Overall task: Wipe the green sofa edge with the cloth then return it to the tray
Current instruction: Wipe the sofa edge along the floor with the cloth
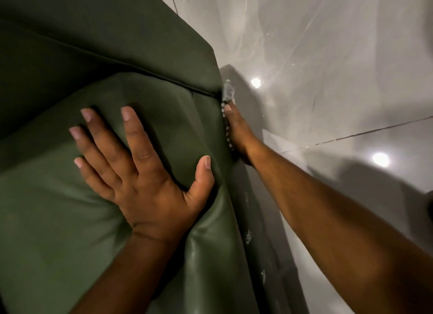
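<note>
The green sofa (77,208) fills the left half of the view, seen from above. My left hand (140,163) lies flat on its seat cushion, fingers spread, holding nothing. My right hand (239,133) reaches down the sofa's outer side, just below the cushion's edge, and presses a pale patterned cloth (228,93) against that side. Only a strip of the cloth shows above the fingers and along the sofa edge; the rest is hidden behind the hand and the cushion. No tray is in view.
A glossy grey tiled floor (328,56) lies to the right of the sofa, with ceiling lights mirrored in it. The sofa's dark lower side panel (257,243) carries pale smears. A dark object (430,206) pokes in at the right edge.
</note>
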The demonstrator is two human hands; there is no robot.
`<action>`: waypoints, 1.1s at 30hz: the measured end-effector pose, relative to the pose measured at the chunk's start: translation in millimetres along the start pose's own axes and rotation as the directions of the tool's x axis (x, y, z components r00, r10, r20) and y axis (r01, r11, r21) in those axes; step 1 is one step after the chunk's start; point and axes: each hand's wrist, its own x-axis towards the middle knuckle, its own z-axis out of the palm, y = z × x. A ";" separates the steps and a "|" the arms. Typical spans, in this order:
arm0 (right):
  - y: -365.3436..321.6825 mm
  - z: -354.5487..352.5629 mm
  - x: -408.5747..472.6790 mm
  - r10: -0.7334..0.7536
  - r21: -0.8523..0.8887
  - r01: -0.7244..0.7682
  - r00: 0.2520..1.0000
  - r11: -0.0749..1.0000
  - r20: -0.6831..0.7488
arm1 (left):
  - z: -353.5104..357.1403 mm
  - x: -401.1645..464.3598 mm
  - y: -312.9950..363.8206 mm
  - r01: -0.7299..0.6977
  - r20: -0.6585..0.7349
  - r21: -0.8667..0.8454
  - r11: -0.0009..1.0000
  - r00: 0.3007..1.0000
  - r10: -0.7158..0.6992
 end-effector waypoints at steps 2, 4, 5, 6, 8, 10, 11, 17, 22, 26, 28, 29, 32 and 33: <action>7.6 -0.9 -9.1 0.054 0.032 -0.054 0.999 0.998 0.003 | -1.7 0.6 -0.2 0.003 0.024 0.001 1.000 1.000 -0.003; 18.8 -0.5 -32.1 0.119 0.060 -0.118 0.993 0.991 -0.020 | -3.0 0.8 0.3 0.008 0.044 -0.002 1.000 0.999 -0.008; 24.2 -0.7 -47.3 0.150 0.066 -0.148 0.988 0.987 -0.022 | -3.3 1.0 1.1 0.012 0.049 0.000 1.000 0.999 -0.012; 31.7 0.3 -62.9 0.166 0.056 -0.164 0.986 0.985 -0.026 | -3.7 1.2 1.6 0.014 0.054 0.005 1.000 0.998 -0.015; 45.6 3.6 -94.3 0.128 0.000 -0.128 0.992 0.992 -0.018 | -4.5 0.9 2.8 0.016 0.062 0.010 1.000 0.998 -0.017; 49.6 8.4 -114.3 0.000 -0.072 0.001 1.000 0.997 0.013 | -3.8 0.4 3.2 0.014 0.062 0.010 1.000 0.998 -0.015; 45.2 8.4 -118.9 -0.038 -0.083 0.042 0.998 0.996 0.046 | -3.7 -0.3 2.6 0.012 0.058 0.011 1.000 0.998 -0.012; 18.5 20.4 -59.7 -0.169 -0.328 0.193 0.980 0.925 0.101 | 0.0 -2.0 -0.1 0.005 0.036 0.025 1.000 0.999 -0.006; -19.2 6.6 -9.8 -0.156 -0.108 0.157 0.988 0.982 0.024 | -0.5 -0.8 -0.3 -0.008 0.049 0.042 0.999 0.999 0.006; -10.5 -0.7 -9.0 0.053 0.053 -0.053 0.999 0.997 0.005 | 1.3 -0.6 -0.6 -0.015 0.053 0.039 0.999 0.999 0.013; 3.1 -9.0 -21.3 0.087 0.102 -0.085 0.996 0.991 -0.017 | 1.6 -1.6 -0.5 -0.007 0.060 0.043 0.999 0.998 0.004; 13.2 -8.9 -31.8 0.134 0.096 -0.132 0.991 0.987 -0.012 | 0.4 -1.4 0.0 -0.003 0.061 0.051 0.999 0.998 0.000; 46.5 -6.5 -80.3 0.210 0.038 -0.211 0.977 0.977 0.033 | -2.8 0.3 1.5 -0.005 0.088 0.056 0.998 0.996 0.000; 54.6 -5.1 -94.6 0.171 -0.010 -0.171 0.984 0.985 0.057 | -3.0 0.9 2.5 0.000 0.093 0.064 0.998 0.996 -0.006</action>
